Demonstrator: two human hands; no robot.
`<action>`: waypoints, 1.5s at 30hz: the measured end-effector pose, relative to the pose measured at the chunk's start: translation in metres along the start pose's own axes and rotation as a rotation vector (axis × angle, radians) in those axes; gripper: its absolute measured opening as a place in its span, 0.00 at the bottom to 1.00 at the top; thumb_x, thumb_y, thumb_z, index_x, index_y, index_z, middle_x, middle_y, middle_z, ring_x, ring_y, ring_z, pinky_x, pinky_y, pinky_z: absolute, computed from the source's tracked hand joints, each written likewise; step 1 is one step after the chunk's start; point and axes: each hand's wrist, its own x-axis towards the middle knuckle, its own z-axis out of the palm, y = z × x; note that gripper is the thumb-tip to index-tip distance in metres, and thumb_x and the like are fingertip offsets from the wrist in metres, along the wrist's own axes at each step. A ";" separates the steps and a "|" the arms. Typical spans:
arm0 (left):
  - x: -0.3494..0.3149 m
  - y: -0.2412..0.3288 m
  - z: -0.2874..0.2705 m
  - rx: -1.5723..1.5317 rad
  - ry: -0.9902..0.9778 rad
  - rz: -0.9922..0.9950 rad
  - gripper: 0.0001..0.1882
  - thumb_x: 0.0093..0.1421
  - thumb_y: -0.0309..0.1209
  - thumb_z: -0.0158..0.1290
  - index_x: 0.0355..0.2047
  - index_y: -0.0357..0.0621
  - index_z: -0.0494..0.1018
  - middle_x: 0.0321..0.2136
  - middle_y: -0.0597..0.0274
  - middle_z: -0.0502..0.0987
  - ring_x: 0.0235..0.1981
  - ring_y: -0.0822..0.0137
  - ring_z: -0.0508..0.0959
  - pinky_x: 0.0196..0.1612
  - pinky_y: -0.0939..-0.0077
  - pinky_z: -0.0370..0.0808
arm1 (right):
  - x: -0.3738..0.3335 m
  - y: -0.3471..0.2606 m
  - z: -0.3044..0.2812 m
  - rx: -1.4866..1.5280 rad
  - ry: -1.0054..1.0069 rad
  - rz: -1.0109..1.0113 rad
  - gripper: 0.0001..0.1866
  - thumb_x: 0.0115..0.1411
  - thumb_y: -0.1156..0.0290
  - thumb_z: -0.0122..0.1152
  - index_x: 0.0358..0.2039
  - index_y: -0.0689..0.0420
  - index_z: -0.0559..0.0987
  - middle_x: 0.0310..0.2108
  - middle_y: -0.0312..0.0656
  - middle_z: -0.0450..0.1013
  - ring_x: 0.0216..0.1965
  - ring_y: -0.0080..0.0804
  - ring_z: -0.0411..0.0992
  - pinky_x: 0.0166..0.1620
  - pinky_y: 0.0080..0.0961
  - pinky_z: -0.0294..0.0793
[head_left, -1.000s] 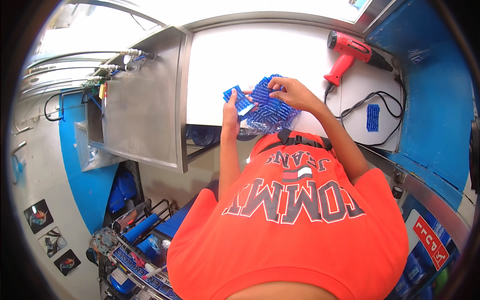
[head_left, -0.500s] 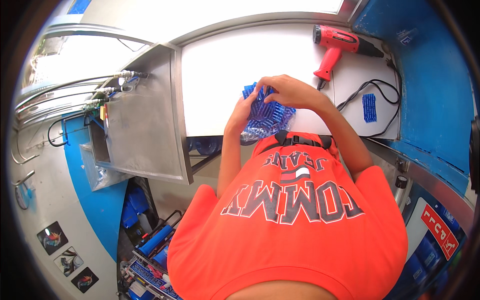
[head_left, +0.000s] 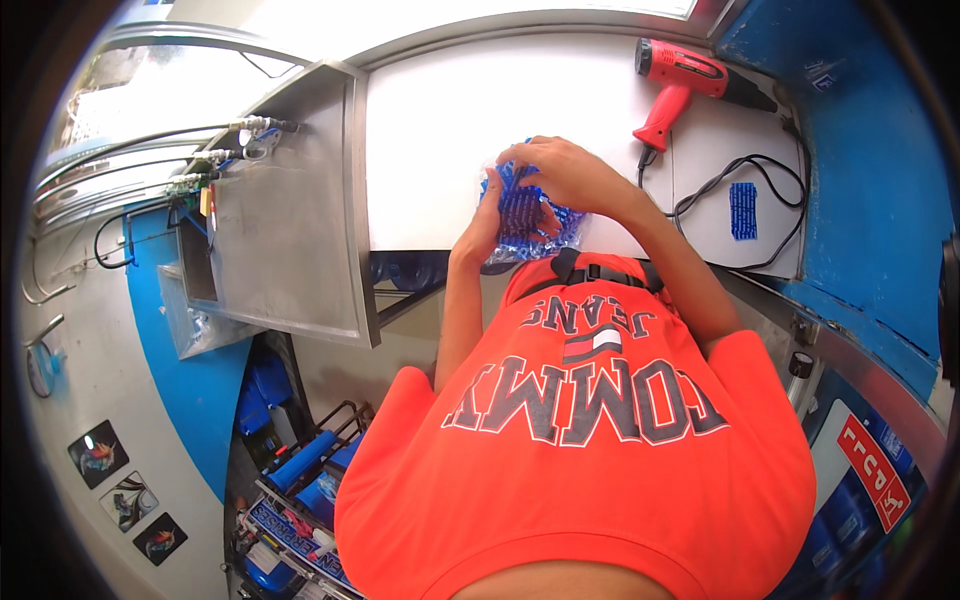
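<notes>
Both hands are over the near edge of the white worktop [head_left: 430, 120], at a clear plastic bag [head_left: 573, 238] full of blue printed plastic bands [head_left: 522, 208]. My left hand [head_left: 484, 222] grips the bag's left side, thumb up along the bands. From the right, my right hand [head_left: 575, 178] bends over the top of the pile with its fingers curled against the upper bands. Its fingertips are partly hidden, so I cannot tell how many bands they pinch. One flat blue band [head_left: 743, 211] lies apart on the worktop at the right.
A red heat gun [head_left: 688, 75] rests at the far right, its black cable [head_left: 700, 200] looping round the loose band. A steel panel [head_left: 285, 210] with hoses borders the left. A blue wall [head_left: 870, 190] closes off the right side. Blue water bottles [head_left: 405, 268] stand beneath the worktop.
The bands in my hands have shifted, and more of the clear bag shows around their top. My right hand has moved slightly lower over them. The whole view has shifted a little.
</notes>
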 end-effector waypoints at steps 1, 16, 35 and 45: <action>-0.003 -0.001 0.002 0.023 0.010 0.044 0.51 0.64 0.74 0.20 0.48 0.38 0.73 0.31 0.50 0.82 0.33 0.57 0.85 0.35 0.68 0.83 | -0.001 -0.001 0.000 0.067 0.001 0.002 0.24 0.58 0.79 0.59 0.56 0.58 0.75 0.43 0.50 0.79 0.50 0.50 0.76 0.54 0.40 0.74; -0.027 -0.022 0.005 -0.001 -0.067 0.010 0.56 0.59 0.79 0.21 0.34 0.35 0.77 0.21 0.56 0.78 0.22 0.64 0.80 0.28 0.71 0.80 | -0.016 0.006 0.011 0.266 0.009 -0.031 0.10 0.56 0.78 0.65 0.40 0.61 0.82 0.40 0.46 0.77 0.43 0.42 0.75 0.49 0.33 0.74; -0.031 -0.034 0.002 -0.264 0.029 0.055 0.43 0.69 0.65 0.31 0.56 0.34 0.68 0.42 0.47 0.81 0.39 0.53 0.85 0.40 0.60 0.87 | -0.034 -0.020 0.056 0.071 0.131 0.032 0.15 0.55 0.77 0.65 0.45 0.58 0.80 0.38 0.47 0.79 0.44 0.47 0.77 0.50 0.38 0.75; -0.037 -0.033 -0.005 -0.058 -0.031 0.143 0.14 0.67 0.27 0.47 0.50 0.34 0.73 0.40 0.51 0.82 0.37 0.61 0.84 0.40 0.69 0.81 | -0.038 -0.011 0.049 0.105 0.296 0.142 0.21 0.55 0.68 0.70 0.47 0.63 0.80 0.41 0.51 0.75 0.43 0.43 0.76 0.51 0.36 0.75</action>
